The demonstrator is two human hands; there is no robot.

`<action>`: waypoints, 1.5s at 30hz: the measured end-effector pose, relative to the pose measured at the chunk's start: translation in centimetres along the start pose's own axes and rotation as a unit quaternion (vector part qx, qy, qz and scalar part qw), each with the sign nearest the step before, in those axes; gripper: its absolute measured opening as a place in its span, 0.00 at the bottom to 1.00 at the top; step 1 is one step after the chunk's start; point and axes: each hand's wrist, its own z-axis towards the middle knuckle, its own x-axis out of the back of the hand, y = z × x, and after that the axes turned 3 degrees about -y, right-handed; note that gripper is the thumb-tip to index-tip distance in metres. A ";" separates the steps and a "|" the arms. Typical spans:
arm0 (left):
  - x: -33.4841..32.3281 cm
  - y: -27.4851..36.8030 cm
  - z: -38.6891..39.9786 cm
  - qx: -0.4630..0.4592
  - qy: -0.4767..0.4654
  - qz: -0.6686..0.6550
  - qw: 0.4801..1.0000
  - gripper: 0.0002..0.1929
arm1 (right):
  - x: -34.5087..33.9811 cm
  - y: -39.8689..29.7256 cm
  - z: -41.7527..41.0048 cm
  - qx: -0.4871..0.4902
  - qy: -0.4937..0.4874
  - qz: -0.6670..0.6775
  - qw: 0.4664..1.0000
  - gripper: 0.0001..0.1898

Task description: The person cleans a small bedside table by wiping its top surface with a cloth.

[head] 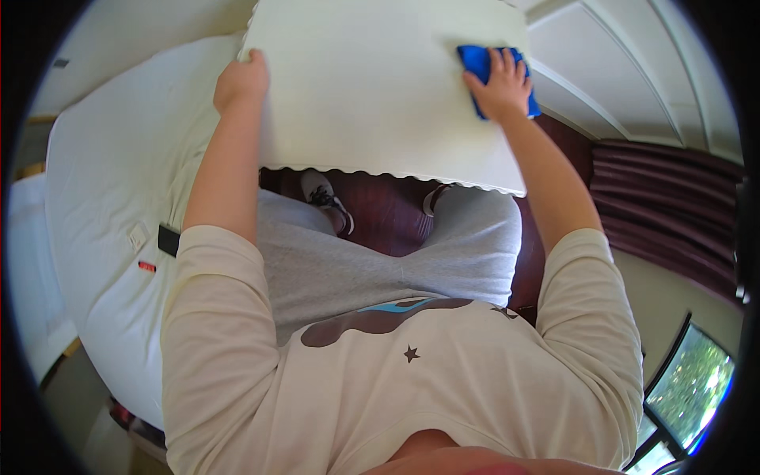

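Observation:
A large pale panel with a scalloped edge point(368, 89), which looks like a foam mat tile, stands before me above my lap. My left hand point(242, 82) grips its left edge, with the thumb over the near face. On the right side of the panel, my right hand point(503, 86) presses a crumpled blue cloth point(475, 59) against the surface. The fingers of that hand are spread over the cloth, and part of the cloth sticks out past the palm. The panel's far edge runs out of view at the top.
At my left is a bed with a white sheet point(113, 154). On it lie a black flat object point(168, 239), a small white item point(137, 236) and a small red item point(147, 266). A white panelled door or wall point(599, 71), a dark curtain point(665, 208) and a window point(692, 380) are at the right.

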 end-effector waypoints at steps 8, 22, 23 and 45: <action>0.4 -0.7 1.2 0.005 -0.021 0.007 1.000 0.39 | -2.7 0.2 16.3 0.018 0.034 0.010 0.999 0.48; -1.0 1.1 2.4 -0.011 -0.002 0.001 1.000 0.35 | -5.3 4.9 21.4 0.096 0.125 -0.095 0.983 0.43; -0.6 0.7 2.6 -0.008 0.007 0.004 1.000 0.35 | -4.8 3.1 19.2 0.119 0.123 -0.088 0.981 0.42; 1.6 0.2 4.4 -0.036 0.015 0.000 0.999 0.37 | 7.6 -4.6 -8.2 0.030 -0.050 0.071 0.996 0.45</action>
